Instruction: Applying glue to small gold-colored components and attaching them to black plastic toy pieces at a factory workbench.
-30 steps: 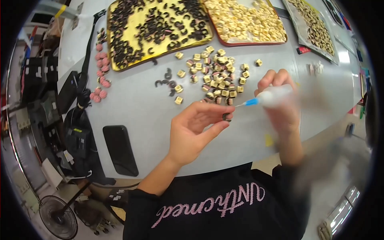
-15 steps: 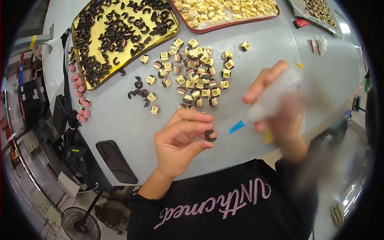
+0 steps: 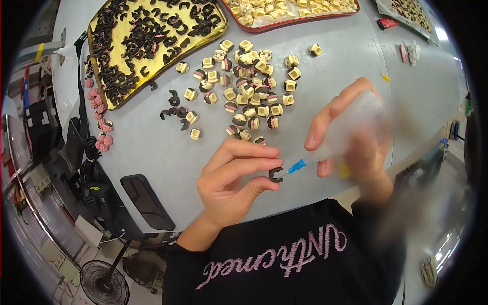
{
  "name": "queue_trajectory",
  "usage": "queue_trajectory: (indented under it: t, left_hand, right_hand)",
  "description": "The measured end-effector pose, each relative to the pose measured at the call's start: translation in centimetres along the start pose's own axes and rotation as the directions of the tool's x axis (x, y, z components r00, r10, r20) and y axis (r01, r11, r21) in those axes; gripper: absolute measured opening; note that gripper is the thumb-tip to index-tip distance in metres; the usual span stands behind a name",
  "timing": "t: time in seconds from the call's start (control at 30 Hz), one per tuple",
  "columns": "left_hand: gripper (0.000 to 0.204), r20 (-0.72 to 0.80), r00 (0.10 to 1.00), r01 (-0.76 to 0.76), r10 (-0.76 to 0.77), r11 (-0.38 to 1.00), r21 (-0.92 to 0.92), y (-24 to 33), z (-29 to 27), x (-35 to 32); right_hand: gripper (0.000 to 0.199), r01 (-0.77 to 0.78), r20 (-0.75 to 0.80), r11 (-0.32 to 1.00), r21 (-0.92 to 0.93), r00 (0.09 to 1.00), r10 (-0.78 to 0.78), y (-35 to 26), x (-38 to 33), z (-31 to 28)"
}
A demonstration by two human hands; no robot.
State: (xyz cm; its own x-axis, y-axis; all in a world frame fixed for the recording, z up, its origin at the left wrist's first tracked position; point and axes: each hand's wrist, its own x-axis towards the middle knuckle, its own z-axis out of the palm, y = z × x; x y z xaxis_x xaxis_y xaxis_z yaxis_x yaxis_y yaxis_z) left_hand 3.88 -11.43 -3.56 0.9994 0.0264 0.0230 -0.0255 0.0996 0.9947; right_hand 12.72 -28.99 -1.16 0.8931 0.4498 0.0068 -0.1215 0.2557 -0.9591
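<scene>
Between thumb and fingertips, my left hand [image 3: 231, 180] pinches a small black C-shaped piece [image 3: 275, 176]. My right hand [image 3: 351, 137] is wrapped round a translucent squeeze bottle [image 3: 339, 133], partly smeared by motion. The blue needle tip [image 3: 296, 166] of the bottle points left, its thin end at the opening of the black piece. Beyond my hands lies a loose cluster of small cream-and-black pieces [image 3: 247, 91], some with pink bands. Several loose black C-shaped pieces [image 3: 174, 97] lie left of that cluster.
A yellow-lined tray [image 3: 175, 63] of black C-shaped pieces stands at the back left. Behind the cluster is a red-rimmed tray [image 3: 284, 24] of cream pieces. Pink knobbly pieces [image 3: 104, 142] line the left. A black phone [image 3: 147, 202] lies near the front edge.
My right hand has brought the bottle's blue tip to the black piece. My left hand has shifted slightly right, still pinching that piece.
</scene>
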Motion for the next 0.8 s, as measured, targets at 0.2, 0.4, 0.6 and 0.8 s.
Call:
queue_trajectory:
  t: [0.2, 0.4, 0.6, 0.8]
  left_hand:
    - [0.028, 0.024, 0.999, -0.038, 0.037, 0.998, 0.043, -0.2, -0.2, 0.1]
    - [0.026, -0.098, 0.993, -0.056, 0.058, 0.998, 0.030, 0.1, -0.2, 0.4]
    - [0.024, 0.016, 0.999, -0.029, 0.030, 0.997, -0.077, 0.2, 0.2, -0.2]
    - [0.022, 0.120, 0.993, 0.045, -0.008, 0.952, -0.303, 0.3, 0.7, -0.8]
  right_hand:
    - [0.042, 0.003, -0.014, 1.000, -0.004, 1.000, -0.003, 0.0, 0.0, -0.1]
    - [0.021, 0.123, 0.019, 0.992, 0.014, 0.992, -0.123, 0.6, 0.5, -1.9]
    - [0.022, 0.130, -0.100, 0.986, 0.104, 0.988, -0.119, 1.8, 0.1, -0.5]
    - [0.025, 0.018, -0.035, 0.988, 0.150, 0.999, -0.013, 1.0, -0.9, 2.8]
